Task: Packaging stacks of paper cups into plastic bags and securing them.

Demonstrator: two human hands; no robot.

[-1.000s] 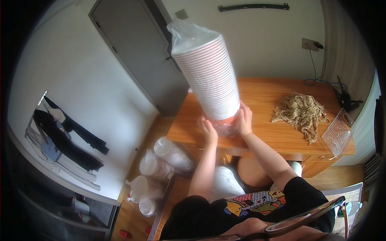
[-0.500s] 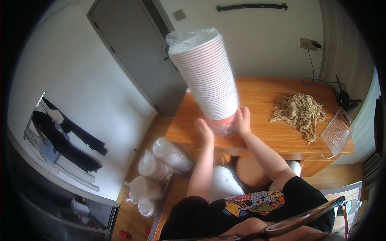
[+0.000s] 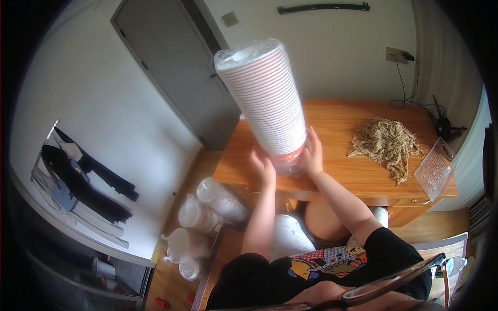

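A tall stack of white paper cups (image 3: 267,101) in a clear plastic bag rises over the front of the wooden desk, its wide rims up and its top leaning left. An orange-red band shows on the lowest cup. My left hand (image 3: 264,167) presses against the lower left side of the stack, and my right hand (image 3: 313,153) holds the lower right side with its fingers reaching up along the wrap. Between my hands the bag's crumpled end bunches below the cup base. Whether the stack rests on the desk or is held just above it, I cannot tell.
On the desk (image 3: 332,173) lie a tangled heap of tan cord (image 3: 385,147) and a clear plastic tray (image 3: 434,169) at the right. A black device with cables (image 3: 444,124) stands behind. Several wrapped stacks of cups (image 3: 222,198) lie on the floor to the left.
The top of the stack has shifted slightly left, and the bag's loose top film lies flatter. My right hand's fingers now reach higher up its side.
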